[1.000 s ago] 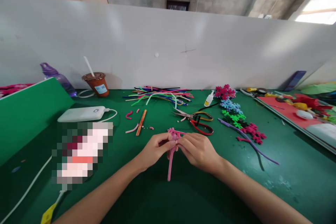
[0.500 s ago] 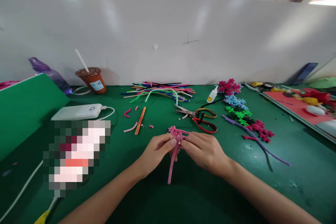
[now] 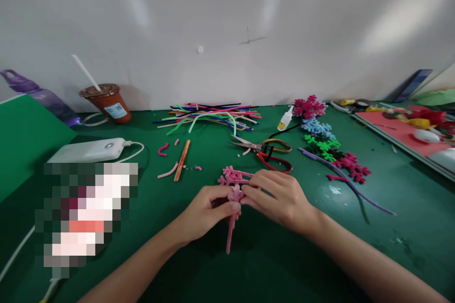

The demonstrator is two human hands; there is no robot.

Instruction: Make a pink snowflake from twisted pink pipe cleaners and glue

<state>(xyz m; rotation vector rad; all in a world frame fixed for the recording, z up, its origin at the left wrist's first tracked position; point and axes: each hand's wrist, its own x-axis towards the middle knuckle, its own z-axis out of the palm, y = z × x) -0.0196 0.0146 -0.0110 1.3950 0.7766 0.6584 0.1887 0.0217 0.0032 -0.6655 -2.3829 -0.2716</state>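
Pink pipe-cleaner piece (image 3: 232, 187) pinched between both hands over the green table (image 3: 249, 265), just in front of the scissors (image 3: 265, 151). Left hand (image 3: 204, 210) closed on it from the left, thumb and forefinger pressed together at the knot where the stem meets the looped head, likely to keep the twist from springing open. Right hand (image 3: 279, 196) closed on the same spot from the right, fingertips meeting the left hand's, the curled fingers covering part of the head; hard to tell whether the right fingers grip a loop or the stem itself. Looped, flower-like head pointing toward the scissors, single stem hanging back toward the body, so the worked end stays in plain sight.

Behind the scissors, against the white partition, a loose pile of coloured pipe cleaners (image 3: 213, 116) within easy reach. Right of the scissors, a small glue bottle (image 3: 285, 119) and a row of finished snowflake shapes (image 3: 322, 142) in pink, blue, green and red, with a long purple pipe cleaner (image 3: 348, 182) beside them. Left of the scissors, short pink offcuts and an orange stick (image 3: 182, 166), then a white power bank (image 3: 88, 150) with its cable, and farther back a lidded drink cup (image 3: 106, 102).
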